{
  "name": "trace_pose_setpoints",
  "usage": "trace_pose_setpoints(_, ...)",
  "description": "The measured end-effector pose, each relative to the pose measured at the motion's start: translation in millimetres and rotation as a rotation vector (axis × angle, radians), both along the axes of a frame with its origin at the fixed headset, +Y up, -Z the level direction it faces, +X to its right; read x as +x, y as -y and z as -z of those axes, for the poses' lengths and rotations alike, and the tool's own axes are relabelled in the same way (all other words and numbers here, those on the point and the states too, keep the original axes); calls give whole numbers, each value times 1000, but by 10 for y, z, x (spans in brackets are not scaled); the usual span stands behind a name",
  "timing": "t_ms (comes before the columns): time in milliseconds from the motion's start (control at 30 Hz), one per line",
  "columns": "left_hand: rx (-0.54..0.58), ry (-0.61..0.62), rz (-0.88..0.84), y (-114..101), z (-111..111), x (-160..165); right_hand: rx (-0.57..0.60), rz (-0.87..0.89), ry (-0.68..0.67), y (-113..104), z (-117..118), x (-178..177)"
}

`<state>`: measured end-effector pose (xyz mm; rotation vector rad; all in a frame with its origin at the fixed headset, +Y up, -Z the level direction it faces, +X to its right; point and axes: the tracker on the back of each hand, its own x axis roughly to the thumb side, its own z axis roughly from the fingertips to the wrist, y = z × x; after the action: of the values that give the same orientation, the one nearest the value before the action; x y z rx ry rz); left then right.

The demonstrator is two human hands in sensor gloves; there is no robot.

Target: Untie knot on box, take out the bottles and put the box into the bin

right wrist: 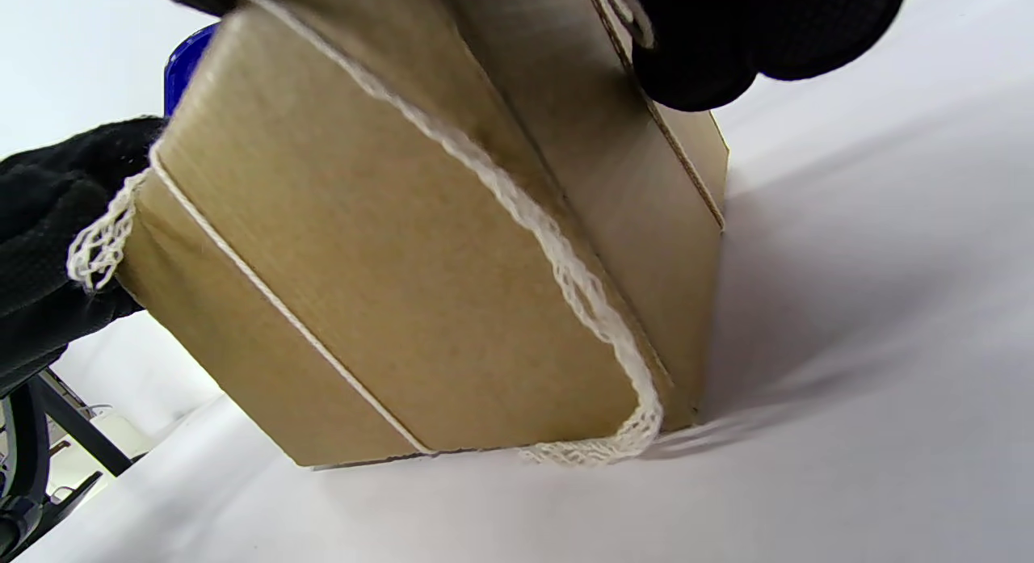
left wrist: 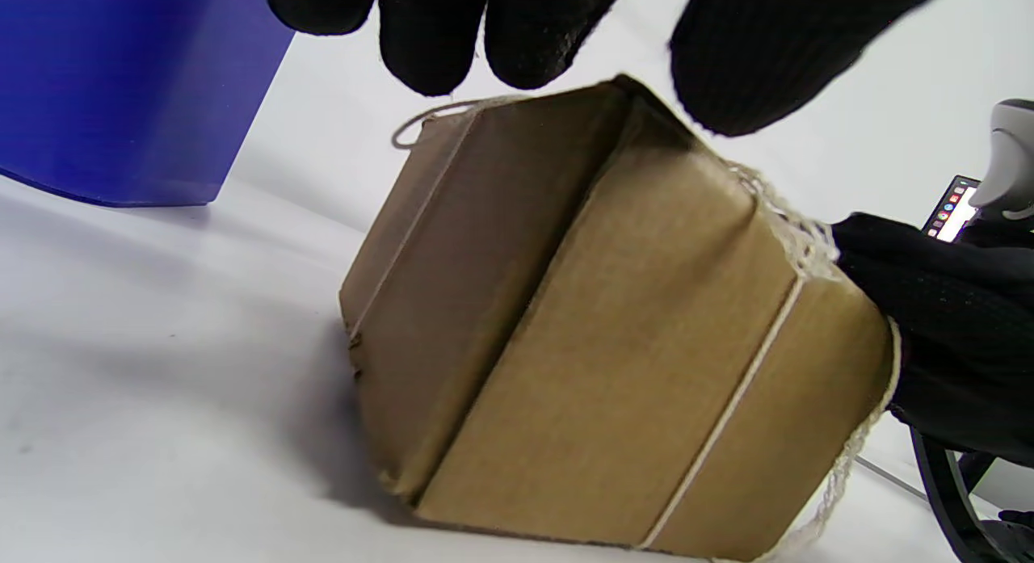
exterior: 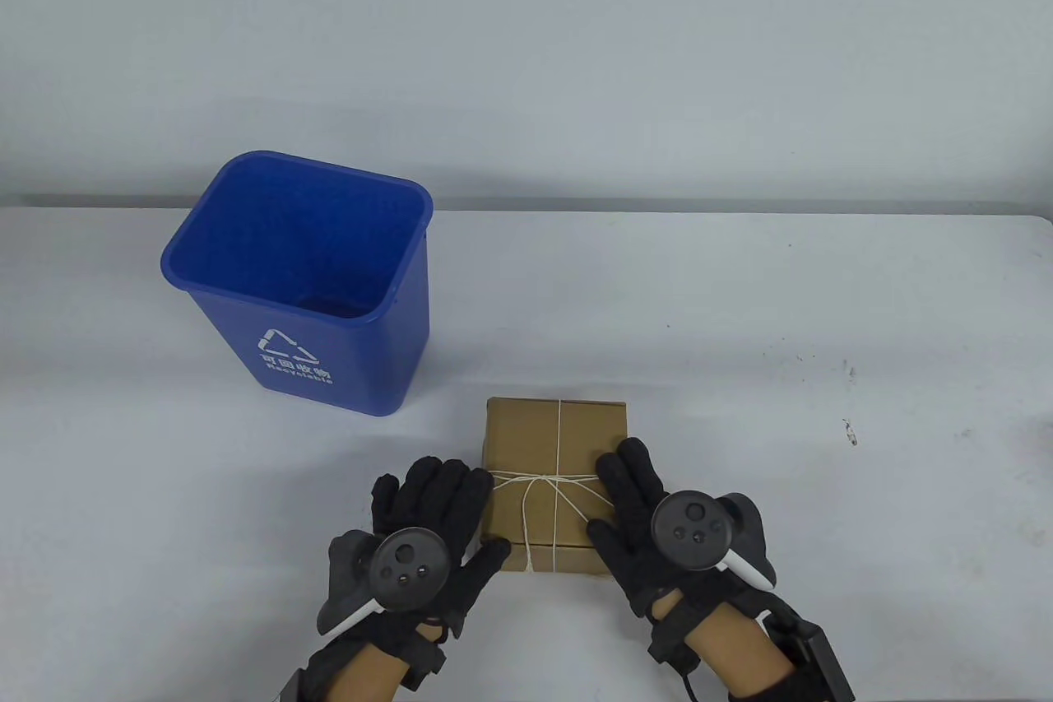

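A brown cardboard box (exterior: 551,439) lies closed on the white table, tied crosswise with white string (exterior: 559,426); the knot (exterior: 539,480) sits on its lid. My left hand (exterior: 448,504) lies with straight fingers along the box's left side, its thumb against the near left corner. My right hand (exterior: 629,492) rests flat on the lid's right edge. In the left wrist view my fingers (left wrist: 436,30) hang just above the box (left wrist: 614,329). The right wrist view shows the box (right wrist: 388,256) and its string (right wrist: 565,264) close up. No bottles show. The blue bin (exterior: 296,282) stands upright at the left rear.
The bin's open top faces up, about a hand's width left of and behind the box. The table's far edge (exterior: 740,210) meets a pale wall. A black device (exterior: 814,653) sits at my right wrist. A lit phone screen (left wrist: 953,207) shows at the right.
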<state>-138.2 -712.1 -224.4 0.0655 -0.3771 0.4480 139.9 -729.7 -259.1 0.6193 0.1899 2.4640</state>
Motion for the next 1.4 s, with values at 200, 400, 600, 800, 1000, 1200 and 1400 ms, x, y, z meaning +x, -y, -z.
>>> trace_pose_setpoints(200,1,8,-11,-9,-3,-5,7,-15,-28,-16,-44,-110)
trace_pose_setpoints(400,9,12,-35,-77,30,-31,-4,20,-39,9,-44,-124)
trace_pose_setpoints(600,-20,50,19,-188,217,34,-7,42,-38,22,-39,-111)
trace_pose_setpoints(800,-56,103,114,-193,390,125,-15,59,-44,25,-34,-101)
trace_pose_setpoints(1000,-31,110,78,-77,357,119,-26,83,-57,5,-10,-60)
trace_pose_setpoints(1200,-54,123,44,-30,376,100,142,200,-26,-218,-75,229)
trace_pose_setpoints(1400,-61,125,45,-29,375,99,348,150,-57,-407,-247,244)
